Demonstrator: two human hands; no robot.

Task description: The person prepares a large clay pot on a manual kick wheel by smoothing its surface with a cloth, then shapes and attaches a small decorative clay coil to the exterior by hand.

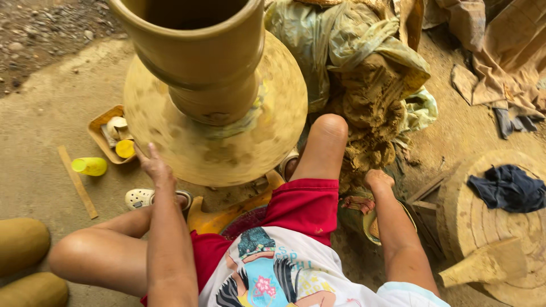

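Clay vase [210, 85], one tall wet piece, is seen upright between the knees at twelve o'clock. From nine o'clock: two clay lumps [25, 261], one yellow cup [90, 166]; the left hand [154, 167], fingers spread, steadies its belly; the right hand [378, 179], fingers hidden, reaches into heaped clay [369, 108].

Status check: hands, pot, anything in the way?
Left hand open against the clay pot. Right hand down by the clay heap, grip hidden. Nothing between hands and pot.
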